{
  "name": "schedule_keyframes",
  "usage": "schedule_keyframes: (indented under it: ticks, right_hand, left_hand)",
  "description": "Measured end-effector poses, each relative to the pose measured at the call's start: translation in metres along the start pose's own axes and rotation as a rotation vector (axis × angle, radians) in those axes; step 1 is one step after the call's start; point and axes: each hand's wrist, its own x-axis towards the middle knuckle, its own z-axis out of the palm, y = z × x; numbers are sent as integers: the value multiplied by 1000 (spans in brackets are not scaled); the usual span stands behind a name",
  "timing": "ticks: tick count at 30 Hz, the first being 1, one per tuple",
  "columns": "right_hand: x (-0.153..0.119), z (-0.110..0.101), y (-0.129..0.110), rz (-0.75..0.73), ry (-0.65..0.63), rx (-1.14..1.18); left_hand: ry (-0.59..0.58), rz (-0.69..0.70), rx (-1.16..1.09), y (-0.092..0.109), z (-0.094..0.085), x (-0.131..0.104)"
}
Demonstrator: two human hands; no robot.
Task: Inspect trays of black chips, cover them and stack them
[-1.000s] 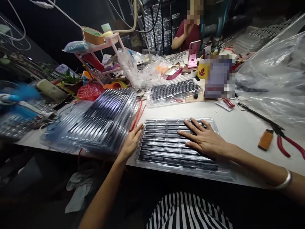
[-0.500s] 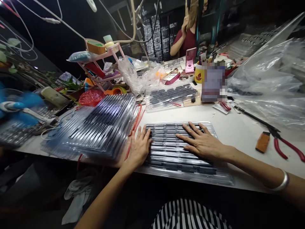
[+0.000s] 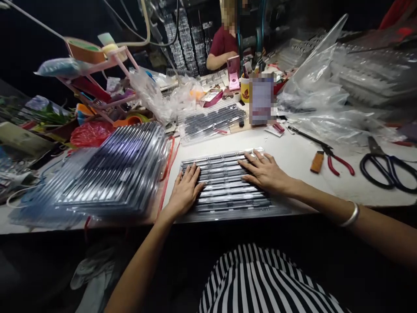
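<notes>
In front of me a clear plastic tray [image 3: 224, 184] with rows of dark strip-like parts lies flat on the white table [image 3: 306, 184]. My left hand [image 3: 186, 188] rests on its left side, fingers spread and pointing away from me. Across the upper right part lies my right hand [image 3: 265, 171], palm down with its fingers apart. Neither hand grips anything. To the left of my left hand is a tall stack of similar filled trays [image 3: 114, 169]. Another filled tray [image 3: 213, 121] sits beyond the one under my hands.
On the right lie red-handled pliers [image 3: 339, 161], an orange-brown block [image 3: 317, 162] and dark-handled scissors [image 3: 387, 169]. Clear plastic bags [image 3: 319, 100] heap behind them. A pink rack [image 3: 120, 65] stands back left. Across the table sits a person in a dark red top [image 3: 223, 45].
My view has swung to the right, bringing the scissors into sight. Both hands stay spread on the tray, with slight finger shifts. The person opposite has lowered a raised hand.
</notes>
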Motion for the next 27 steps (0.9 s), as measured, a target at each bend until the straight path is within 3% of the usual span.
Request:
schedule_keyframes:
  ticks: [4, 8, 11, 15, 20, 22, 24, 27]
  right_hand:
    - [-13, 5, -13, 87, 3, -45]
    - [-16, 1, -20, 96, 56, -39]
    - [-14, -3, -21, 184, 31, 14]
    - [-22, -6, -28, 354, 31, 22]
    - [-71, -10, -51, 436, 54, 91]
    - [-106, -9, -60, 465, 134, 218]
    - [-145, -7, -65, 543, 300, 395]
    - [-197, -3, -69, 900, 612, 591]
  left_hand:
    - [54, -78, 14, 5, 2, -5]
    - [43, -49, 2, 4, 3, -4]
    - [38, 8, -65, -8, 6, -3]
    - [166, -22, -331, -33, 18, -4]
    - [217, -67, -515, -50, 25, 5]
    - [183, -12, -535, -41, 21, 11]
    - [127, 57, -557, -20, 16, 16]
    - [19, 165, -588, 27, 7, 25]
